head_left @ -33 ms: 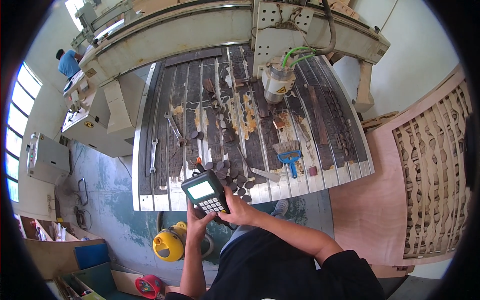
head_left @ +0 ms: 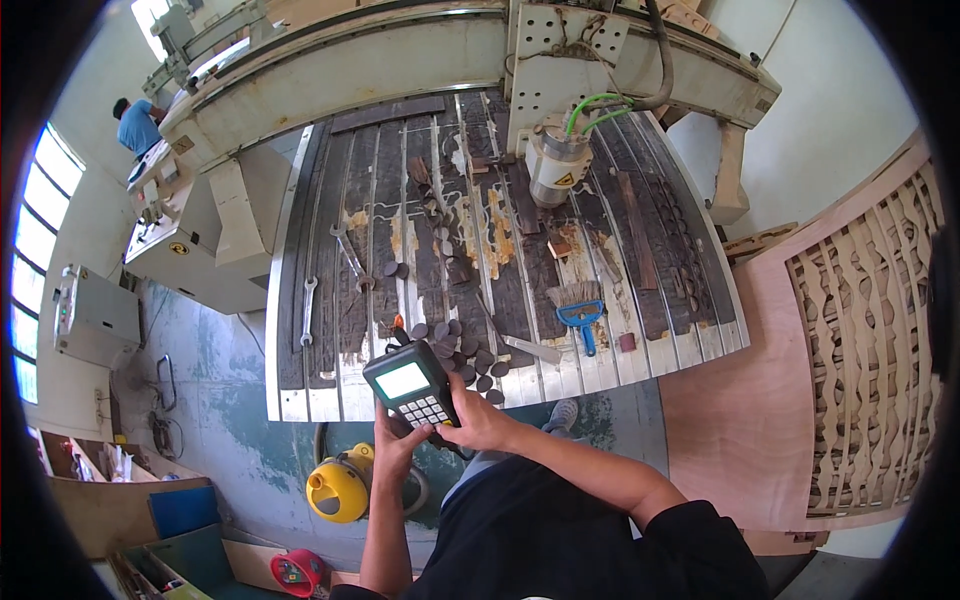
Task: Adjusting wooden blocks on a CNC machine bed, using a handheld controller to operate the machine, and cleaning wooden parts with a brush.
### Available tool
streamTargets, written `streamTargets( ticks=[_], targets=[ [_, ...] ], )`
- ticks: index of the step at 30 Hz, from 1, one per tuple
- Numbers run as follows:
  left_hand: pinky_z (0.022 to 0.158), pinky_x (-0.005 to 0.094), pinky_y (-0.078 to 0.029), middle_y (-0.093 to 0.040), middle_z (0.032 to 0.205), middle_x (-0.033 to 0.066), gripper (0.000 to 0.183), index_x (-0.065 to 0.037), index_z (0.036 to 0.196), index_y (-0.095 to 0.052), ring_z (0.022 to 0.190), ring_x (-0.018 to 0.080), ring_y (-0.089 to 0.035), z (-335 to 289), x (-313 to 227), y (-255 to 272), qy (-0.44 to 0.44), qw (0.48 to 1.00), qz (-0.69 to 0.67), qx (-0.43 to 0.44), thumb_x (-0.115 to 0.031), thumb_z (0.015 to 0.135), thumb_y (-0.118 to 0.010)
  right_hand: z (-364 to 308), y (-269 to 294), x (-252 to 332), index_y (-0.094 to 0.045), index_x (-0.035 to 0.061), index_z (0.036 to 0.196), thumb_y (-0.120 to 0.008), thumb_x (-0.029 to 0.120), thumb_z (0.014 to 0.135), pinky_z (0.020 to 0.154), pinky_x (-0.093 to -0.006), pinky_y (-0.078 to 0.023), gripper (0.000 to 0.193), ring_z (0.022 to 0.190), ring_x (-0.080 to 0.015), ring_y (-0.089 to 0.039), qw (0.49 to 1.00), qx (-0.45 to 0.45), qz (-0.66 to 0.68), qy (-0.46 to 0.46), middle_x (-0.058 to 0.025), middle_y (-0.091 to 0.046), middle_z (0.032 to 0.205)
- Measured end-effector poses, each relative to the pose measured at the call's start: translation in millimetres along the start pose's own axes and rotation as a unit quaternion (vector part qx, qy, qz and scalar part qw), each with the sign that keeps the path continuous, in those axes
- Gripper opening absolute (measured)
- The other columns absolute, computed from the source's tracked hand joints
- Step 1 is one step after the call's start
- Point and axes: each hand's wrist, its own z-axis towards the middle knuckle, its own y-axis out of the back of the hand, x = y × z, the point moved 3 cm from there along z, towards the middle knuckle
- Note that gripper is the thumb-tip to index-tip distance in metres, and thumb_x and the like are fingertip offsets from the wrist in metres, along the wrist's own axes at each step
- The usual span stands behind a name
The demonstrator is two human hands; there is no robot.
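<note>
The handheld controller (head_left: 408, 384) looks matt plastic, the leftmost spanner (head_left: 308, 312) shiny metal, the machine bed (head_left: 335, 200) rough and scuffed, the wooden panel (head_left: 740, 400) at right smooth.

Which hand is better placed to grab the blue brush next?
Right, probably: the right hand is nearer the blue brush, which lies ahead and to its right. The left hand is farther; both hold the black controller.

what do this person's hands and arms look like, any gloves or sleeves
The left hand and right hand are bare, without gloves; no watch or bracelet shows. The forearms are uncovered, below a black top with short sleeves.
</note>
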Motion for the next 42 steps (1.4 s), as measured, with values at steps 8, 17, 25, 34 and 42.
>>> streamTargets(
  ticks=[8, 17, 25, 34, 42],
  targets=[
    [0.089, 0.0384, -0.052, -0.056, 0.118, 0.0164, 0.083, -0.004, 0.139, -0.029, 0.104, 0.0262, -0.061, -5, -3, 20, 0.013, 1.0, -0.006, -0.009, 0.013, 0.069, -0.07, 8, -8, 15, -0.016, -0.0038, 0.14, -0.068, 0.011, 0.077, 0.094, -0.041, -0.044, 0.082, 0.11, -0.0384, -0.056, 0.999, 0.041, 0.013, 0.003, -0.0291, -0.053, 0.118],
    [0.096, 0.0415, -0.048, -0.056, 0.12, 0.0128, 0.077, -0.005, 0.134, -0.036, 0.11, 0.0271, -0.058, -10, 1, 43, 0.034, 0.988, -0.149, -0.035, 0.005, 0.066, -0.072, 12, -12, 42, -0.003, 0.0015, 0.147, -0.065, 0.007, 0.074, 0.101, -0.0403, -0.042, 0.096, 0.118, -0.0398, -0.051, 0.988, 0.148, 0.023, 0.023, -0.0294, -0.047, 0.126],
    [0.093, 0.0431, -0.051, -0.059, 0.115, 0.0154, 0.077, -0.002, 0.13, -0.038, 0.105, 0.0293, -0.062, -11, -2, 46, 0.065, 0.991, -0.113, -0.021, 0.005, 0.063, -0.075, 11, -12, 35, -0.003, -0.0003, 0.148, -0.067, 0.008, 0.074, 0.1, -0.0399, -0.042, 0.098, 0.118, -0.0383, -0.052, 0.988, 0.145, 0.043, 0.013, -0.0298, -0.047, 0.128],
    [0.091, 0.0397, -0.053, -0.06, 0.113, 0.0136, 0.078, -0.001, 0.128, -0.041, 0.102, 0.0262, -0.063, 3, -3, 43, 0.063, 0.994, -0.09, -0.01, 0.01, 0.059, -0.076, 6, -3, 2, -0.001, 0.0012, 0.149, -0.07, 0.012, 0.077, 0.09, -0.0376, -0.049, 0.101, 0.104, -0.0307, -0.062, 0.987, 0.148, -0.011, -0.059, -0.0257, -0.053, 0.123],
    [0.078, 0.0344, -0.056, -0.064, 0.101, 0.0102, 0.059, -0.003, 0.12, -0.046, 0.088, 0.0209, -0.066, 74, -2, 128, 0.03, 0.987, 0.097, -0.122, 0.007, 0.069, -0.074, -42, 49, -61, -0.008, 0.0072, 0.151, -0.071, 0.007, 0.082, 0.085, -0.0353, -0.053, 0.093, 0.095, -0.0216, -0.064, 0.985, 0.022, 0.088, -0.15, -0.0165, -0.055, 0.12]
  ],
)
